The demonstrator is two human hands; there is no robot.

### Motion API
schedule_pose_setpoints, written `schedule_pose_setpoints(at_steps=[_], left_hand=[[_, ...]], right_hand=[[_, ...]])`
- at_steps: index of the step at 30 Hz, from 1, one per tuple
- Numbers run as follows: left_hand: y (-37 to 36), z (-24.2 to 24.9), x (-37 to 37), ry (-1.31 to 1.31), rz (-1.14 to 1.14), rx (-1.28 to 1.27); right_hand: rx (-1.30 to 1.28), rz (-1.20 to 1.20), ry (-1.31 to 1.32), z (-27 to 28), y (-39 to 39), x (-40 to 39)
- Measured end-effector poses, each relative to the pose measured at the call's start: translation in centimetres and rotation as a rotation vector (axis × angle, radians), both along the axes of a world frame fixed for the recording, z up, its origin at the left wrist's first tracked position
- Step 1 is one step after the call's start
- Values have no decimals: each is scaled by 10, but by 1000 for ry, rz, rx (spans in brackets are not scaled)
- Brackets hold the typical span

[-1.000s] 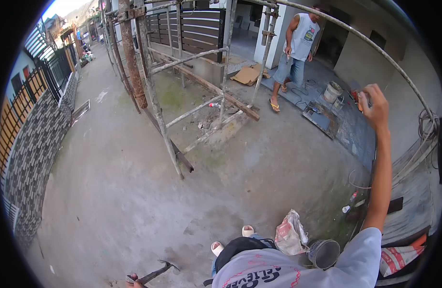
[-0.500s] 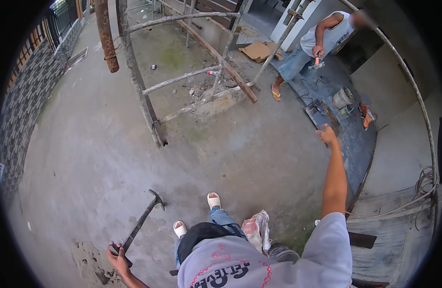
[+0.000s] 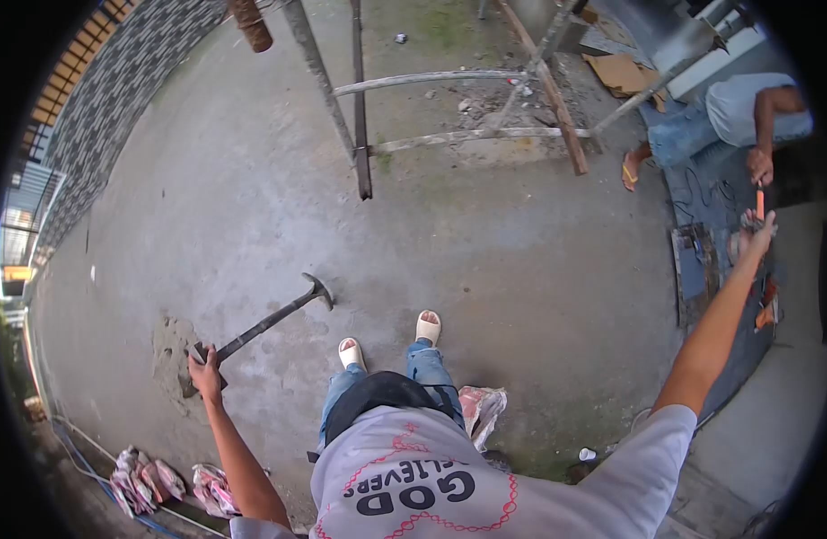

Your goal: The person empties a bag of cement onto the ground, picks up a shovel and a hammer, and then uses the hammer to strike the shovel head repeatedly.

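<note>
My left hand is closed around the grip end of a long black claw hammer, held out over the concrete with its head pointing away from me. A small dark, flat-sided piece shows at the same hand; I cannot make out what it is. Stretched far to the right, my right hand has its fingers at the metal head of a second hammer with an orange handle. A co-worker's hand grips the upper end of that handle, so both of us have hold of it.
Metal scaffolding with a wooden plank stands ahead. The co-worker is at the right, near cardboard and a tray. A plastic sack lies by my legs; pinkish bags lie at lower left.
My right hand has reached farther right, from pointing in the air to the orange-handled hammer. The co-worker has extended that hammer toward me. My left hand still holds the black hammer; my view has shifted.
</note>
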State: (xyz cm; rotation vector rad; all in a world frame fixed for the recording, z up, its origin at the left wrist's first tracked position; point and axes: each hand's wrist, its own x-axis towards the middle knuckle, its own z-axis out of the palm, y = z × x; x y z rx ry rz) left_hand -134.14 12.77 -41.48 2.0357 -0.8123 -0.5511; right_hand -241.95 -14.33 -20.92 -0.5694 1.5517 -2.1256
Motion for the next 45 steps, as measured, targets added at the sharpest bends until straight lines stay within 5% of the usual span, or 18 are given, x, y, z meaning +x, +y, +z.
schedule_pose_setpoints(at_steps=[3,8,10,16,18,19,21,24,26,28,30,32,34,37,40,42,45], left_hand=[[5,6,-12,-159,214,83],[45,-14,-4,-105,365,75],[62,-17,-10,-82,426,37],[97,-15,-18,84,568,-52],[104,-13,-12,221,634,-48],[107,-8,-13,224,639,-51],[113,2,-8,653,791,-143],[149,-24,21,804,677,-141],[153,-25,27,818,616,-185],[142,-22,35,843,586,-211],[112,-21,52,838,485,-192],[75,-25,69,816,396,-195],[30,-23,82,560,38,-75],[-21,22,94,521,-137,13],[-54,43,128,494,-320,99],[-79,35,156,476,-380,96],[-125,46,187,426,-508,131]], right_hand=[[108,4,109,-17,-14,-99],[252,-198,265,-29,7,41],[73,-308,394,-31,12,130],[427,-511,820,-99,43,269],[560,-879,1035,-148,47,286],[649,-774,1051,-149,58,317],[708,-455,890,-162,79,351],[486,-175,326,-218,98,382],[597,-173,234,-238,104,407],[577,-227,-202,-264,107,416],[589,-280,-179,-235,118,491],[567,-316,-165,-257,120,495],[578,-339,-145,-265,120,505],[553,-291,-265,-265,132,519],[497,-220,-156,-265,140,543],[617,-179,163,-260,138,574],[786,-242,218,-258,124,630]])
